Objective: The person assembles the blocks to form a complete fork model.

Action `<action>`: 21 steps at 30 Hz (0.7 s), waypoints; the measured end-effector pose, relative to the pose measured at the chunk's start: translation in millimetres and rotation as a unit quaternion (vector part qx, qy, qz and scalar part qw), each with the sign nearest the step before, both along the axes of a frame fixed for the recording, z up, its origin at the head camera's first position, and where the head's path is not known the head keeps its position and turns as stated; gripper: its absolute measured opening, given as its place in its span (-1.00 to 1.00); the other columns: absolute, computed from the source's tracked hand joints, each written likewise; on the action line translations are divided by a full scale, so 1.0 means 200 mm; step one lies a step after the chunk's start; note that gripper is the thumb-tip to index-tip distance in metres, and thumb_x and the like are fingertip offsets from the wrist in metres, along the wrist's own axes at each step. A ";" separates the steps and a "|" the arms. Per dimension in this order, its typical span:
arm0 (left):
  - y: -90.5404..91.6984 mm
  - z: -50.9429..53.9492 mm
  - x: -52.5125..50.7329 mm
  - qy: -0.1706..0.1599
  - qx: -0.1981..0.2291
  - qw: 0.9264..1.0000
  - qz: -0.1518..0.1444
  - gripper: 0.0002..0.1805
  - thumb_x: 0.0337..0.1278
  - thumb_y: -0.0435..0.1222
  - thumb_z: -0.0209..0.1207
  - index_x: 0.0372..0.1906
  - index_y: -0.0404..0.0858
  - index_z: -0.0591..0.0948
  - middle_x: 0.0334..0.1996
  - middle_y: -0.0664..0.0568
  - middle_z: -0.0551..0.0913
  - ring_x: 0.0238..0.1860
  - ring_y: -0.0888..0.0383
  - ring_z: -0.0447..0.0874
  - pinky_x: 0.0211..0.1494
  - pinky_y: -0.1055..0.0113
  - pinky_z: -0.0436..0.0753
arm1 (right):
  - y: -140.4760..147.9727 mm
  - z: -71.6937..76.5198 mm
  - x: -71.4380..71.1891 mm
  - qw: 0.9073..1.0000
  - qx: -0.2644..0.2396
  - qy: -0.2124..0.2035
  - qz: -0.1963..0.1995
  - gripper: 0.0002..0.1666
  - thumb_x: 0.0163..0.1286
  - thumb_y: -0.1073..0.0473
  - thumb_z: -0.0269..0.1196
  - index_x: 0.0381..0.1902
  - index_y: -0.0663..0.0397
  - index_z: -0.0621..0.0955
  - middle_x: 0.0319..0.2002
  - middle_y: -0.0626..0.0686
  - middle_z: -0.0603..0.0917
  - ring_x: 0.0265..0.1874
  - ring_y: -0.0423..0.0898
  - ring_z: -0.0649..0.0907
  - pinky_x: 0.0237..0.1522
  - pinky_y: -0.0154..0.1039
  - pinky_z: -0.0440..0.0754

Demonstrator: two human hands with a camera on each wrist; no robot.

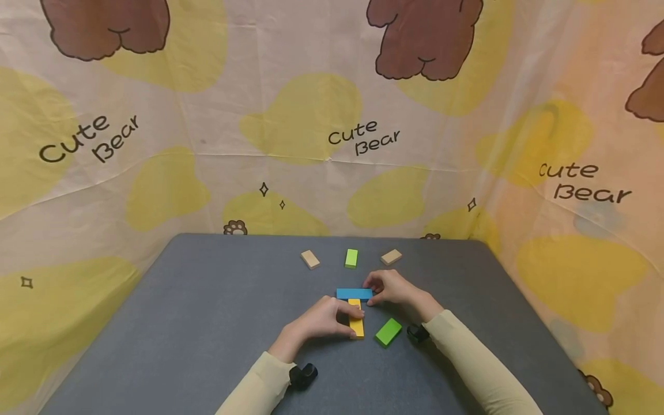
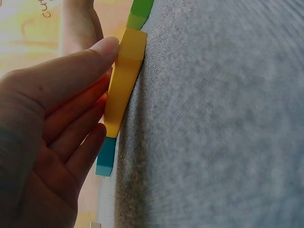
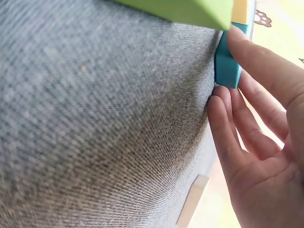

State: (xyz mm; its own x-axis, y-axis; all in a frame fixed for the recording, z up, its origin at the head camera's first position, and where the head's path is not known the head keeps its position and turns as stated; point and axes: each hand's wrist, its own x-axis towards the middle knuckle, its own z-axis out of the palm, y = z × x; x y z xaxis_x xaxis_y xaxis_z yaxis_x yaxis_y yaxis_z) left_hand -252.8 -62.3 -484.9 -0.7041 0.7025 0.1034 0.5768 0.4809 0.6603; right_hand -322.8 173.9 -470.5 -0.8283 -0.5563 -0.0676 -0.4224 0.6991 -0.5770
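- Head view: the left hand pinches a yellow block, which lies lengthwise on the grey table.
- The right hand grips the right end of a blue block, set crosswise at the yellow block's far end, making a T.
- A green block lies slanted just right of the yellow block; farther back, a light green block sits between a left wooden block and a right wooden block.
- Left wrist view: the thumb presses beside the yellow block's near end; its other end meets the blue block.
- Right wrist view: thumb and fingers bracket the blue block's end.
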 end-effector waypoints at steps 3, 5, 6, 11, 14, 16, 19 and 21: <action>0.00 0.00 0.00 -0.002 0.003 1.000 -0.004 -0.54 -0.06 -0.14 0.43 0.05 -0.03 0.69 0.01 0.30 0.72 0.10 0.40 0.62 0.20 0.45 0.57 | 0.02 0.00 0.01 1.000 -0.003 -0.005 -0.011 -0.58 0.06 0.07 0.48 -0.09 -0.04 0.65 -0.10 -0.01 0.72 -0.14 -0.15 0.67 0.02 -0.14 0.68; 0.00 -0.01 -0.01 -0.001 0.003 1.000 -0.005 -0.55 -0.05 -0.15 0.42 0.05 -0.04 0.69 0.01 0.30 0.72 0.10 0.40 0.63 0.19 0.46 0.57 | 0.03 0.01 0.02 1.000 -0.008 -0.008 -0.024 -0.54 0.07 0.03 0.48 -0.06 -0.05 0.64 -0.08 -0.01 0.72 -0.11 -0.14 0.68 0.03 -0.13 0.68; 0.00 -0.01 -0.01 0.002 0.002 1.000 -0.006 -0.55 -0.04 -0.16 0.41 0.05 -0.04 0.69 0.01 0.30 0.72 0.10 0.40 0.63 0.19 0.46 0.57 | 0.04 0.01 0.03 0.999 -0.012 -0.009 -0.031 -0.53 0.07 0.01 0.47 -0.04 -0.04 0.64 -0.08 -0.01 0.72 -0.10 -0.13 0.68 0.04 -0.12 0.68; 0.01 -0.01 -0.01 0.013 -0.005 1.000 -0.005 -0.59 0.00 -0.18 0.39 0.05 -0.04 0.69 0.01 0.28 0.72 0.10 0.39 0.64 0.16 0.49 0.58 | 0.07 0.03 0.08 0.998 -0.036 0.006 -0.049 -0.46 0.09 -0.01 0.45 0.02 0.05 0.62 -0.02 0.05 0.71 -0.04 -0.04 0.69 0.05 -0.05 0.67; 0.00 0.00 -0.01 0.017 -0.005 1.000 -0.004 -0.60 0.01 -0.19 0.38 0.04 -0.05 0.69 0.01 0.27 0.73 0.10 0.38 0.65 0.15 0.48 0.59 | 0.09 0.04 0.11 0.997 -0.047 0.013 -0.060 -0.44 0.10 -0.01 0.45 0.04 0.06 0.61 -0.01 0.06 0.70 -0.02 -0.02 0.68 0.06 -0.05 0.67; 0.00 0.00 -0.02 0.021 -0.005 1.000 -0.003 -0.60 0.03 -0.18 0.37 0.05 -0.05 0.69 0.01 0.27 0.73 0.09 0.38 0.65 0.16 0.47 0.59 | 0.10 0.04 0.13 0.996 -0.049 0.019 -0.068 -0.43 0.10 -0.03 0.45 0.05 0.06 0.61 0.00 0.05 0.70 -0.02 -0.03 0.68 0.06 -0.05 0.67; 0.01 0.00 -0.02 0.025 -0.006 1.000 0.001 -0.61 0.04 -0.18 0.37 0.04 -0.04 0.69 0.00 0.27 0.73 0.08 0.37 0.65 0.16 0.45 0.60 | 0.12 0.04 0.17 0.996 -0.055 0.025 -0.073 -0.39 0.10 -0.08 0.44 0.06 0.07 0.60 0.01 0.06 0.70 -0.02 -0.03 0.69 0.06 -0.07 0.68; 0.01 0.00 -0.02 0.028 -0.009 1.000 0.005 -0.62 0.05 -0.17 0.36 0.04 -0.03 0.69 0.00 0.26 0.73 0.08 0.37 0.65 0.17 0.42 0.60 | 0.14 0.04 0.19 0.995 -0.059 0.030 -0.074 -0.37 0.10 -0.11 0.43 0.06 0.09 0.59 0.00 0.07 0.70 -0.02 -0.02 0.69 0.05 -0.08 0.68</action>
